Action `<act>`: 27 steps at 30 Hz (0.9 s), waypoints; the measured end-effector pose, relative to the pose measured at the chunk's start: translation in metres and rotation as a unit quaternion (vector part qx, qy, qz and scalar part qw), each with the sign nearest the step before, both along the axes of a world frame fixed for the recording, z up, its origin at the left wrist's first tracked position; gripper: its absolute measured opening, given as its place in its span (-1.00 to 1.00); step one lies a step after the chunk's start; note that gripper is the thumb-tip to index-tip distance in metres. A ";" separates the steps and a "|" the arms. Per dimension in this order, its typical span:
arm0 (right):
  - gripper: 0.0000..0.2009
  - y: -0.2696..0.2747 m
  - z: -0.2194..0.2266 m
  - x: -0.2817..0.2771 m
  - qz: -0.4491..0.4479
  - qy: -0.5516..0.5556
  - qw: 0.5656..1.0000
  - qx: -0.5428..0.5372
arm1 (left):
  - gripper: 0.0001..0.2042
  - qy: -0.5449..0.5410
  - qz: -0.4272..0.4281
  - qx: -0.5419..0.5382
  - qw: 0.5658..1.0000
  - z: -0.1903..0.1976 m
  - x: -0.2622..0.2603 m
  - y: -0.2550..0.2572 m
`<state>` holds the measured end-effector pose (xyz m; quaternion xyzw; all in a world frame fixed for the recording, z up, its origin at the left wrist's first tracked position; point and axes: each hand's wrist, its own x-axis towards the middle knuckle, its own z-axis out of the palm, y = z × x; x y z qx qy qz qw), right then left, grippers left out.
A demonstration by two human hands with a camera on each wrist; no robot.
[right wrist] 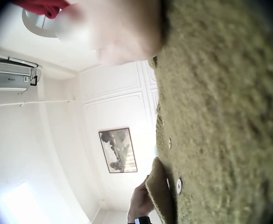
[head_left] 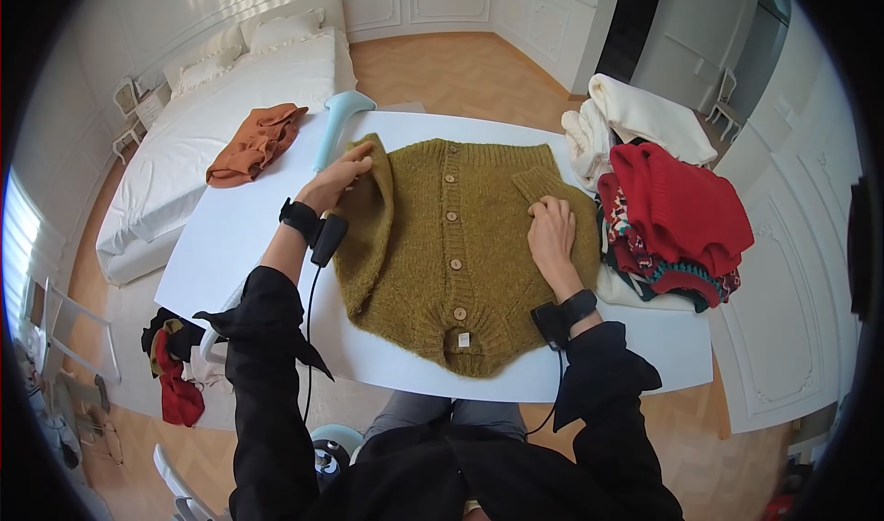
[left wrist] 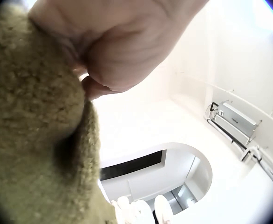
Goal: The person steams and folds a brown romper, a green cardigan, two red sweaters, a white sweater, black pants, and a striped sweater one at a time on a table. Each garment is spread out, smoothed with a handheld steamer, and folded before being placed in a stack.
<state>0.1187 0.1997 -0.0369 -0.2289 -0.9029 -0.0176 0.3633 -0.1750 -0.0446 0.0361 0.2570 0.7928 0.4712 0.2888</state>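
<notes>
An olive-green knitted cardigan (head_left: 424, 236) lies buttoned on the white table, its collar and label (head_left: 464, 340) towards me and its ribbed hem at the far side. My left hand (head_left: 339, 179) pinches the sleeve (head_left: 368, 217) on the left, raised and bent up along the cardigan's side; in the left wrist view, thumb and fingers meet at the knit (left wrist: 34, 107). On the right, the other sleeve is folded inward over the front, its cuff (head_left: 534, 185) pointing up and left. Across that sleeve rests my right hand (head_left: 552, 237), fingertips just below the cuff.
A light blue garment steamer (head_left: 339, 121) lies beyond my left hand, near a rust-coloured garment (head_left: 258, 144). Close on the right stands a pile of folded knitwear, with a red sweater (head_left: 681, 203) and white pieces (head_left: 645, 121). The table's front edge (head_left: 516, 394) runs before my lap.
</notes>
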 end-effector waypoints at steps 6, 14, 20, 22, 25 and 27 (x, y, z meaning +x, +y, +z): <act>-0.71 -0.003 -0.001 0.001 -0.038 -0.032 0.998 0.050 | -0.54 -0.014 -0.122 0.125 0.985 0.002 0.016 0.009; -0.70 -0.003 -0.002 0.002 -0.034 -0.053 0.998 0.027 | -0.51 0.289 0.077 -0.055 0.953 -0.043 -0.017 0.021; -0.71 -0.004 -0.001 0.003 -0.031 -0.056 0.997 0.033 | -0.55 0.350 0.121 -0.219 0.903 -0.028 -0.002 0.023; -0.71 -0.004 -0.001 0.003 -0.032 -0.055 0.997 0.034 | -0.56 0.350 0.112 -0.234 0.900 -0.030 -0.010 0.023; -0.70 -0.004 -0.002 0.003 -0.032 -0.058 0.997 0.034 | -0.58 0.326 0.067 -0.239 0.912 -0.028 -0.024 0.020; -0.73 -0.003 -0.003 0.002 -0.029 -0.050 0.997 0.048 | -0.58 0.300 0.032 -0.228 0.926 -0.027 -0.027 0.018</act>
